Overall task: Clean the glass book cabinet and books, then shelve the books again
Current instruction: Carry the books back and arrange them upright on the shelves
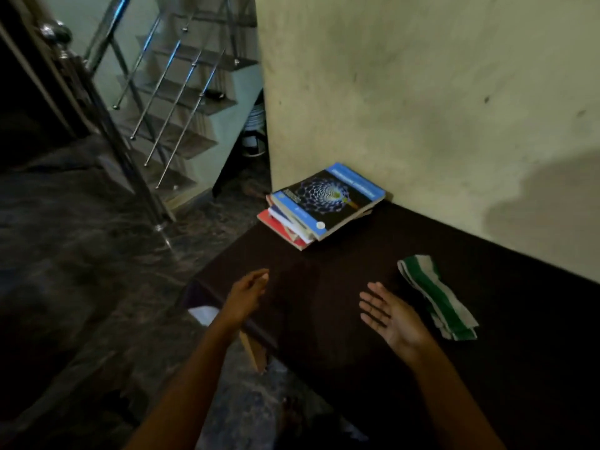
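Hovering my left hand (246, 292) and right hand (391, 315) empty, fingers relaxed, seemingly above the dark tabletop (341, 280), folded green-and-white cloth (436, 297) lower right, stacked blue-covered books (321, 206) mid-frame.

Left hand (248, 295) and right hand (389, 315) hover empty over the table (350, 251), near stacked books (324, 203) and striped cloth (435, 297)

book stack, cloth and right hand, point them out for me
book stack (328, 203), head view, on the top book's blue and black cover
cloth (436, 295), head view, on its green stripe at mid length
right hand (391, 315), head view, on the open palm
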